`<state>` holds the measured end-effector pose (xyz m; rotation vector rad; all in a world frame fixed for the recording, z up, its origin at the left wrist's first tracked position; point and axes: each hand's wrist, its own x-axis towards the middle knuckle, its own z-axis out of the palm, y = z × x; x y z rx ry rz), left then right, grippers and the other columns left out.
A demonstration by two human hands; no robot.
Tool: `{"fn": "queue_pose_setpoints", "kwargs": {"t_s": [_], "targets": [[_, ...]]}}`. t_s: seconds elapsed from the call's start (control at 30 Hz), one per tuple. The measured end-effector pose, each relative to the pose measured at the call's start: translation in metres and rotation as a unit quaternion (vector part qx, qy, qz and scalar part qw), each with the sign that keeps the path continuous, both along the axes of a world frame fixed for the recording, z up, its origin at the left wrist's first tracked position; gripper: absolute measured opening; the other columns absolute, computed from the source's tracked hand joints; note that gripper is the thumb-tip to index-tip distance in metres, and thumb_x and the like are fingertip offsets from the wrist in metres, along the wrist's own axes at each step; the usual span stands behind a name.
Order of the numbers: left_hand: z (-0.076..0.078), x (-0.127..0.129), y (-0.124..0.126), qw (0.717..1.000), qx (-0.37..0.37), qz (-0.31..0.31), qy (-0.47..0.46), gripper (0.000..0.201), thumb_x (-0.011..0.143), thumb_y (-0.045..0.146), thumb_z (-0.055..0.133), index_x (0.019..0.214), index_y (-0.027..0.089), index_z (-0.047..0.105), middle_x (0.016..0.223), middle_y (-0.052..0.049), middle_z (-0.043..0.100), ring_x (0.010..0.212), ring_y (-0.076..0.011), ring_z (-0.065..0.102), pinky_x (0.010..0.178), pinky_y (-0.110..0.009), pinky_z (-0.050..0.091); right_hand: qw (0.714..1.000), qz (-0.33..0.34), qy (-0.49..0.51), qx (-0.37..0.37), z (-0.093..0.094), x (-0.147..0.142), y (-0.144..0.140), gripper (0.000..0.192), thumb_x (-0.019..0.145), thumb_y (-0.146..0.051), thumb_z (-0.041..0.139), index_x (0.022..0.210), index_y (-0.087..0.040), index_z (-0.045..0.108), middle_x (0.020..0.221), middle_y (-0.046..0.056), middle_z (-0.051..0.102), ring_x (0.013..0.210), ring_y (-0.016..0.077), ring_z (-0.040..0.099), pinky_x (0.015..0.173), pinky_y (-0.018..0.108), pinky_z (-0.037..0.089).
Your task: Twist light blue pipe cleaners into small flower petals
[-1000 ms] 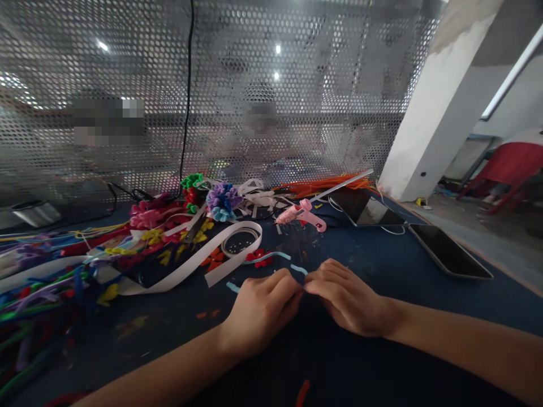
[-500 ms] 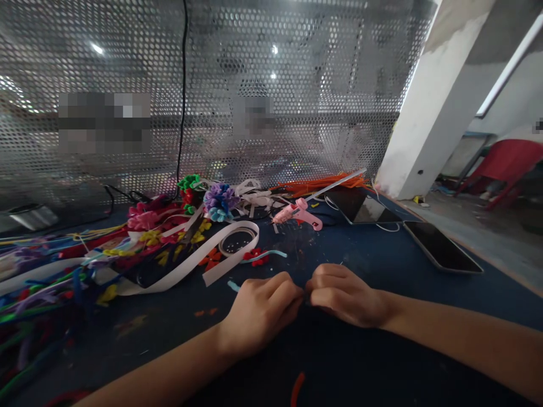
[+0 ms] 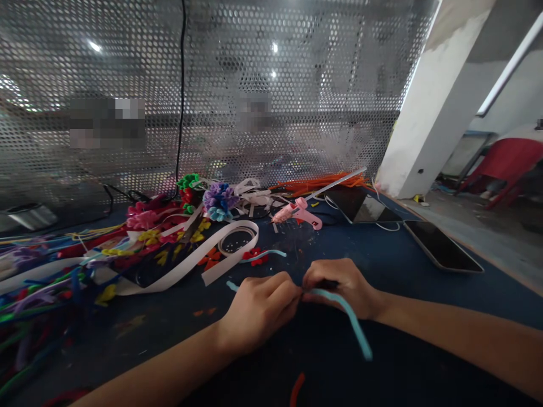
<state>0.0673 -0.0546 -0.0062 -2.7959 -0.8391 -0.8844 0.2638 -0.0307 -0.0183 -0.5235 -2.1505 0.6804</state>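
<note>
Dark blue table (image 3: 424, 294), scuffed, littered with scraps. Behind it a perforated metal screen (image 3: 297, 85) with a black cable (image 3: 181, 85) hanging down it; ceiling lights glare in the holes. White pillar (image 3: 428, 107) at far right, a red chair (image 3: 504, 161) beyond.

Left to right on the table: a metal dish (image 3: 29, 213); a heap of coloured pipe cleaners (image 3: 38, 282); finished fuzzy flowers (image 3: 218, 200); a white ribbon (image 3: 186, 265) looping round a tape roll (image 3: 235, 242); a pink glue gun (image 3: 299, 212); a bundle of orange stems (image 3: 326, 183); two dark tablets (image 3: 441, 246) lying flat.

No readable writing or brand anywhere.

Left hand (image 3: 258, 308): fingers curled narrow, tips pinching one end of a light blue pipe cleaner (image 3: 352, 322). Right hand (image 3: 341, 285): fingers closed round the same piece, knuckles meeting the left. The pipe cleaner sits at near centre, its free tail curving down toward the viewer, blurred. A short blue end (image 3: 231, 285) shows left of the left hand.
</note>
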Motion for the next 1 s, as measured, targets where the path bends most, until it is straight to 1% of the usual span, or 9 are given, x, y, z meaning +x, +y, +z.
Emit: {"fn": "queue_pose_setpoints", "kwargs": {"t_s": [0.23, 0.3, 0.4, 0.5, 0.6, 0.7, 0.77, 0.9, 1.0], "targets": [[0.001, 0.000, 0.001, 0.999, -0.033, 0.003, 0.000, 0.012, 0.086, 0.015, 0.042, 0.079, 0.015, 0.052, 0.066, 0.001, 0.053, 0.052, -0.0084, 0.049, 0.045, -0.020, 0.036, 0.990, -0.001, -0.006, -0.142, 0.005, 0.000, 0.006, 0.014, 0.076, -0.029, 0.063, 0.071, -0.015, 0.064, 0.061, -0.001, 0.061, 0.054, 0.0076, 0.055, 0.053, 0.018, 0.044], [0.001, 0.000, 0.001, 0.999, -0.036, 0.002, -0.005, 0.012, 0.087, 0.015, 0.042, 0.080, 0.015, 0.053, 0.067, 0.001, 0.053, 0.052, -0.0082, 0.049, 0.045, -0.020, 0.036, 0.976, -0.011, 0.025, -0.218, 0.004, -0.002, 0.006, 0.019, 0.074, -0.033, 0.064, 0.067, -0.015, 0.062, 0.057, -0.002, 0.058, 0.047, 0.0069, 0.052, 0.045, 0.018, 0.042], [0.001, 0.001, 0.000, 1.000, -0.018, -0.004, -0.001, 0.014, 0.086, 0.015, 0.041, 0.079, 0.015, 0.053, 0.065, 0.002, 0.053, 0.050, -0.0074, 0.047, 0.043, -0.019, 0.035, 0.940, -0.029, 0.077, -0.331, 0.001, -0.005, 0.006, 0.028, 0.068, -0.038, 0.068, 0.063, -0.015, 0.053, 0.055, -0.003, 0.056, 0.040, 0.0063, 0.051, 0.037, 0.017, 0.039], [0.001, 0.002, 0.000, 1.000, -0.004, -0.008, 0.011, 0.017, 0.086, 0.014, 0.041, 0.074, 0.016, 0.052, 0.062, 0.003, 0.051, 0.047, -0.0068, 0.043, 0.041, -0.019, 0.032, 0.922, -0.052, 0.096, -0.371, -0.004, -0.007, 0.006, 0.035, 0.062, -0.037, 0.073, 0.065, -0.017, 0.045, 0.052, -0.006, 0.052, 0.038, 0.0062, 0.050, 0.035, 0.016, 0.037], [0.000, 0.003, 0.000, 1.000, -0.003, -0.008, 0.019, 0.016, 0.086, 0.015, 0.042, 0.074, 0.016, 0.052, 0.062, 0.004, 0.050, 0.046, -0.0069, 0.042, 0.041, -0.020, 0.030, 0.935, -0.079, 0.072, -0.338, -0.007, -0.007, 0.005, 0.032, 0.065, -0.035, 0.072, 0.067, -0.017, 0.046, 0.052, -0.007, 0.049, 0.039, 0.0051, 0.047, 0.035, 0.016, 0.035], [0.000, 0.002, 0.000, 1.000, -0.021, 0.003, 0.011, 0.016, 0.087, 0.016, 0.043, 0.074, 0.016, 0.052, 0.063, 0.003, 0.050, 0.048, -0.0076, 0.044, 0.043, -0.020, 0.031, 0.974, -0.088, -0.001, -0.211, -0.003, -0.006, 0.002, 0.018, 0.076, -0.032, 0.062, 0.070, -0.016, 0.057, 0.058, -0.003, 0.055, 0.049, 0.0064, 0.048, 0.043, 0.018, 0.037], [-0.001, 0.001, 0.001, 0.999, -0.047, 0.015, -0.008, 0.014, 0.086, 0.016, 0.043, 0.076, 0.015, 0.052, 0.066, 0.002, 0.051, 0.052, -0.0085, 0.047, 0.045, -0.021, 0.034, 0.989, -0.083, -0.036, -0.120, 0.000, -0.005, 0.000, 0.017, 0.082, -0.028, 0.054, 0.074, -0.015, 0.061, 0.064, -0.001, 0.058, 0.056, 0.0077, 0.051, 0.050, 0.020, 0.038], [-0.001, -0.002, 0.002, 0.994, -0.095, 0.031, -0.046, 0.010, 0.085, 0.016, 0.044, 0.080, 0.016, 0.053, 0.070, 0.001, 0.054, 0.057, -0.0096, 0.051, 0.049, -0.021, 0.038, 0.997, -0.036, -0.065, -0.030, 0.001, -0.003, -0.002, 0.009, 0.077, -0.022, 0.058, 0.082, -0.015, 0.059, 0.066, -0.002, 0.053, 0.057, 0.0083, 0.048, 0.051, 0.020, 0.039], [0.000, -0.001, 0.001, 0.992, -0.107, 0.036, -0.056, 0.010, 0.085, 0.015, 0.045, 0.078, 0.017, 0.053, 0.070, 0.001, 0.054, 0.058, -0.0099, 0.051, 0.050, -0.021, 0.038, 0.997, -0.013, -0.077, 0.024, -0.002, -0.003, -0.001, 0.016, 0.073, -0.005, 0.051, 0.084, -0.016, 0.057, 0.075, 0.001, 0.053, 0.068, 0.0104, 0.050, 0.061, 0.022, 0.042]]}}
